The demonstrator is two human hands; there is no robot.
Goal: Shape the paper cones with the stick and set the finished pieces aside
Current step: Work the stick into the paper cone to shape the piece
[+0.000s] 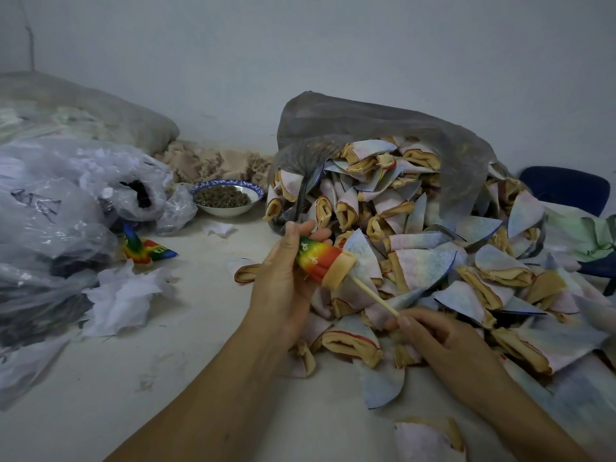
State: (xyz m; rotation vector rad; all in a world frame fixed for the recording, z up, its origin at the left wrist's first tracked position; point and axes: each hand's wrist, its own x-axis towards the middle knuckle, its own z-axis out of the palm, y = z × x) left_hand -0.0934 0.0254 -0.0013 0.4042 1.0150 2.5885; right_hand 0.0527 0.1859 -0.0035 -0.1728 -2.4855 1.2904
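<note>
Left hand [283, 281] grips rainbow cone [316, 261], open tan end facing right for stick entry. Right hand [430, 335] pinches wooden stick [373, 296], tip inside cone, probably pushing point out. Finished rainbow cones [148, 250] lie left on table [186, 378]; unshaped pile [416, 235] right.

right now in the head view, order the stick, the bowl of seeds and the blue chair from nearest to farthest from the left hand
1. stick: goes into the rainbow cone that the left hand grips, just right of it.
2. bowl: behind the hand, toward the wall.
3. blue chair: far right.
</note>
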